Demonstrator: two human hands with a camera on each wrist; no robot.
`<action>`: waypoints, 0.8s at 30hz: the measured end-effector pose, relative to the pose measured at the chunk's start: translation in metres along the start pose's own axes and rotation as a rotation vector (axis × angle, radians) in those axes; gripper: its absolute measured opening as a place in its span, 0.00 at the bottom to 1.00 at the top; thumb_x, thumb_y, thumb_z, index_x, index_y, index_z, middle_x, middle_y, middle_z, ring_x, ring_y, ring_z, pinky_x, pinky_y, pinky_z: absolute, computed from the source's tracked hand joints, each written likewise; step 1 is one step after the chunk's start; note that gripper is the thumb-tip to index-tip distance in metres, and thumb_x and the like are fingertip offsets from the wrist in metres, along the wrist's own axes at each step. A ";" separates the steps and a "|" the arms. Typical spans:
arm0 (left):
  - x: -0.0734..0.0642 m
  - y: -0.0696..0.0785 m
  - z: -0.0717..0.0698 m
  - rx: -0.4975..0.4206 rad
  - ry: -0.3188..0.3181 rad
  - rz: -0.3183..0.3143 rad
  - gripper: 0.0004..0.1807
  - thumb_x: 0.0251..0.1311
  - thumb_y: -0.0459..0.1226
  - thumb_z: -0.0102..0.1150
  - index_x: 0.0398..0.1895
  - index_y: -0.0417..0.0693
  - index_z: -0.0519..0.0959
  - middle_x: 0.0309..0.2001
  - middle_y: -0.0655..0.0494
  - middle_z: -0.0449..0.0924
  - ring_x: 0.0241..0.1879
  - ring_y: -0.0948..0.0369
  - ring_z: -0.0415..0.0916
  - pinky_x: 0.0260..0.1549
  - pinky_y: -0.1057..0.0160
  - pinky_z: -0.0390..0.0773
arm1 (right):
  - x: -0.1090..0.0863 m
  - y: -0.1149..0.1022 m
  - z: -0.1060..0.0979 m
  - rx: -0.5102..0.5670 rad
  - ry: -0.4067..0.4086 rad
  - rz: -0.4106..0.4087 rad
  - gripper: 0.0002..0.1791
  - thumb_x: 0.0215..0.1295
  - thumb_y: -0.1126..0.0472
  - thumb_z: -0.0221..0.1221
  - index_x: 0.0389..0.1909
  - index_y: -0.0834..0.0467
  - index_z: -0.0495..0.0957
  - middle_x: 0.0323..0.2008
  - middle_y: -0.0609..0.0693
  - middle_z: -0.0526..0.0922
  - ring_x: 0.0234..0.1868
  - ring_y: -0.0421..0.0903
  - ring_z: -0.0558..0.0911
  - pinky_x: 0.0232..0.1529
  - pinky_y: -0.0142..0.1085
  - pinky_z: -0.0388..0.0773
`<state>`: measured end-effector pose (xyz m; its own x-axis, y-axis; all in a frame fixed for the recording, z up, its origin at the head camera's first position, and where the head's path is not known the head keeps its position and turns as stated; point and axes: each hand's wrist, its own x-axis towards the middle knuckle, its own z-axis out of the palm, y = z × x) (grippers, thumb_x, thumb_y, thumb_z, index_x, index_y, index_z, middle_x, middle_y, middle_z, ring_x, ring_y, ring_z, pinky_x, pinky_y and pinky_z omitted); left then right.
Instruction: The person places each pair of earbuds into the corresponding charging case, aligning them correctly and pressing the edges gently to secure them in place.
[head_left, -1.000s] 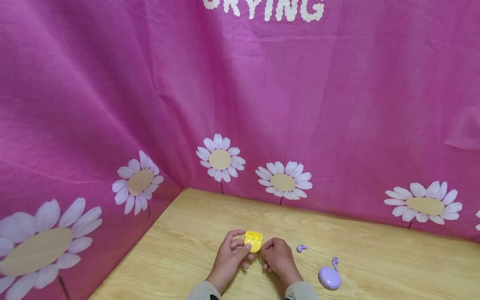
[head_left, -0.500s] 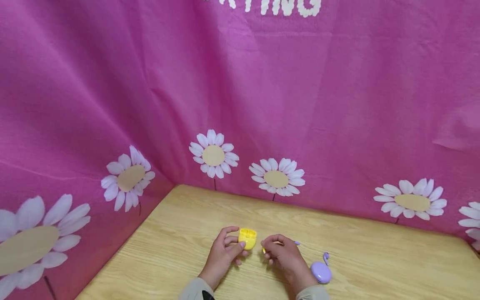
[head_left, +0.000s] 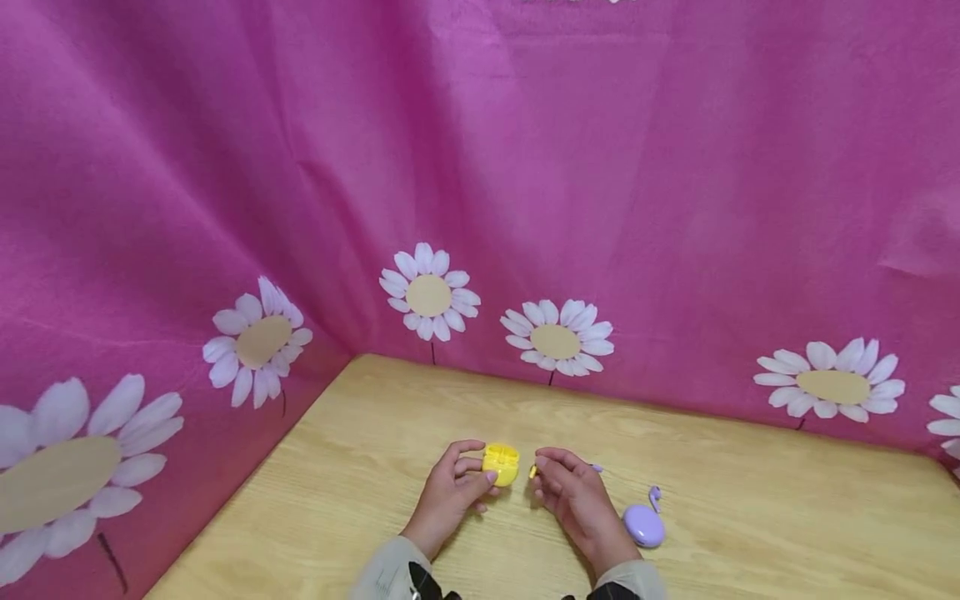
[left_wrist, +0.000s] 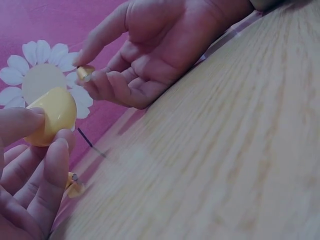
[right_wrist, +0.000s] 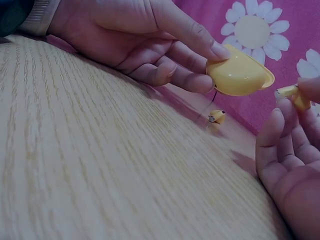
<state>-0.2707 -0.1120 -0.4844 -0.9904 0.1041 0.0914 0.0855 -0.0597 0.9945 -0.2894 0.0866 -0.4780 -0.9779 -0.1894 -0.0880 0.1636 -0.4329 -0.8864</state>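
My left hand (head_left: 448, 504) holds a yellow earbud case (head_left: 501, 471) above the table, thumb on its front. Its lid stands up, and the hollows inside show in the head view. To the right, apart from the case, my right hand (head_left: 581, 504) pinches a yellow earbud (right_wrist: 289, 92) between thumb and fingertips. A second yellow earbud (right_wrist: 217, 116) lies on the table beneath the case in both wrist views; the left hand hides it from the head view.
Right of my right hand, a round purple case (head_left: 644, 526) lies on the wooden table (head_left: 750, 517) with a purple earbud (head_left: 655, 497) behind it. Another purple earbud (head_left: 596, 467) is partly covered by the right hand. A pink flowered cloth (head_left: 675, 208) rises along the table's back and left edges.
My right hand has moved away from the case to the right, and the yellow earbud in its fingertips has come into view. The left hand still holds the case. The head view has tilted down.
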 end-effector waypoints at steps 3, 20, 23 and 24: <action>0.003 0.003 0.003 0.012 0.009 -0.009 0.31 0.59 0.37 0.65 0.63 0.41 0.65 0.42 0.49 0.81 0.37 0.54 0.83 0.26 0.66 0.80 | 0.001 -0.004 -0.001 -0.033 -0.041 -0.013 0.13 0.65 0.65 0.58 0.49 0.62 0.72 0.36 0.49 0.78 0.34 0.40 0.77 0.33 0.30 0.77; 0.002 -0.002 0.008 0.045 -0.010 -0.023 0.28 0.57 0.37 0.67 0.60 0.43 0.68 0.42 0.50 0.82 0.36 0.55 0.83 0.27 0.63 0.82 | -0.002 0.000 -0.004 -0.035 -0.093 -0.042 0.07 0.66 0.64 0.58 0.41 0.53 0.81 0.33 0.46 0.80 0.33 0.40 0.78 0.32 0.30 0.77; 0.001 0.000 0.006 0.064 -0.008 -0.014 0.28 0.57 0.37 0.67 0.60 0.43 0.68 0.43 0.49 0.82 0.36 0.54 0.83 0.27 0.62 0.82 | -0.001 0.000 -0.001 -0.050 -0.080 -0.051 0.06 0.65 0.63 0.60 0.42 0.55 0.80 0.33 0.47 0.79 0.33 0.41 0.78 0.33 0.30 0.77; 0.001 0.001 0.005 0.067 -0.009 -0.015 0.28 0.57 0.37 0.67 0.60 0.43 0.68 0.43 0.49 0.82 0.36 0.54 0.83 0.28 0.62 0.82 | -0.001 0.001 0.000 -0.052 -0.073 -0.051 0.06 0.65 0.64 0.60 0.42 0.55 0.80 0.33 0.47 0.78 0.33 0.41 0.77 0.33 0.31 0.77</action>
<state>-0.2712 -0.1068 -0.4827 -0.9906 0.1133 0.0767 0.0782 0.0086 0.9969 -0.2887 0.0868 -0.4786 -0.9724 -0.2330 -0.0101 0.1048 -0.3979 -0.9114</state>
